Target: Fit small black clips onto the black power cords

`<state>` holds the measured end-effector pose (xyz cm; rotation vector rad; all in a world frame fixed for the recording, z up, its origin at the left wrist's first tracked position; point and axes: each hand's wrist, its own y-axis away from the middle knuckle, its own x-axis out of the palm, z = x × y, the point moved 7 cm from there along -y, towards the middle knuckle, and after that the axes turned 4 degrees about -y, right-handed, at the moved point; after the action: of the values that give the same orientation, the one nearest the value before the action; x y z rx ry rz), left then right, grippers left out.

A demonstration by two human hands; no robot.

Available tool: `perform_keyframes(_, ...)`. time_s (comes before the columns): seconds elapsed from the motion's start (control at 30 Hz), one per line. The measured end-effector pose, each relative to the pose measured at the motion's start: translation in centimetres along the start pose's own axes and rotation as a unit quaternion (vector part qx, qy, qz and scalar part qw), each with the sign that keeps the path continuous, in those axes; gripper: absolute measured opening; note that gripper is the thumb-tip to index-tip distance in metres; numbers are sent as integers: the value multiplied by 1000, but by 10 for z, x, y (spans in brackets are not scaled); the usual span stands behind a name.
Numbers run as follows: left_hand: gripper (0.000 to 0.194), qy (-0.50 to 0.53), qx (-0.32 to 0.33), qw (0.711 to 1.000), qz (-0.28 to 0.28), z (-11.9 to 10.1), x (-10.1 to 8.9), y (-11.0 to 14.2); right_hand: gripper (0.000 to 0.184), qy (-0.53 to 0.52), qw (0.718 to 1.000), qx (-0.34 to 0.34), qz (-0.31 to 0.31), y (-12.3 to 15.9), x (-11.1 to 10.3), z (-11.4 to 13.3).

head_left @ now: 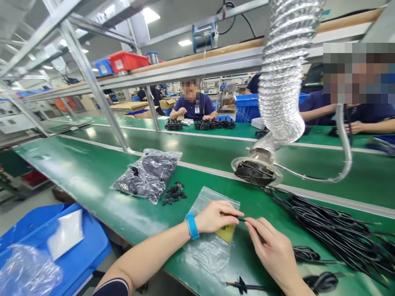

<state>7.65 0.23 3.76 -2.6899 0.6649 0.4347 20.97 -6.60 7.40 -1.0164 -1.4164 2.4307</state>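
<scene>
Pinched low over the green counter [92,181]: a thin, dark cable [242,219], slender and round, with only a short stretch showing between 2 hands. Gripped from the left by the left hand [220,216], thumb and fingers closed on it, a smooth, bright-blue band [192,226] snug at the wrist. Gripped from the right by the right hand [273,244], thumb against bent forefinger, close to the opposite fingertips.

Beneath the left hand, flat on the counter: a zip bag [212,197], clear, thin and wrinkled, with a flat yellow label [226,234]; whether inside or on top, impossible to tell. Farther left, a loose scatter of parts [175,194], small, black and knobbly. Just beside these, a bulging sack [154,164] of crinkled, glossy clear plastic, stuffed with more dark pieces.

To the right of the right hand, a long bundle [321,218] of sleek black cords, looped and overlapping, some with pale or yellowish tips. Nearer, 2 tight black coils [305,254]. Near the lower edge, a black, flared, star-like grommet [241,285] around a cord with a pale end.

Beyond the hands, a round fan [256,172] with a ringed grille, below a duct [280,70] of silvery, ribbed, crumpled foil. Low at left, a smooth blue bin [95,242], holding a white packet [66,234] and filmy clear plastic [29,271]. Farther off, a seated co-worker [194,107] in dark blue, behind lumpy black units [214,124].
</scene>
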Motion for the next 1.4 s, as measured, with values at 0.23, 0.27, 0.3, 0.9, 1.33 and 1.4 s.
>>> perform_keyframes(0.23, 26, -63, 81, 995, -3, -5, 7, 7, 36, -57, 995, 76, 18, 8, 5, -23)
perform_keyframes(0.27, 26, -72, 94, 993, -6, -6, 8, 8, 41, -60, 993, 98, 27, 10, 7, -28)
perform_keyframes(0.3, 27, -81, 107, 991, -9, -7, 9, 8, 45, -63, 990, 122, 37, 12, 9, -33)
perform_keyframes(0.9, 45, -250, 212, 945, -15, -22, 21, 23, 44, -123, 960, 215, 134, 18, 23, -29)
perform_keyframes(1.33, 12, -122, 84, 985, -92, -22, 7, 10, 50, -110, 954, 248, 128, 15, 20, -32)
perform_keyframes(1.4, 12, -110, 101, 985, -85, -25, 10, 12, 50, -127, 948, 257, 139, 17, 23, -33)
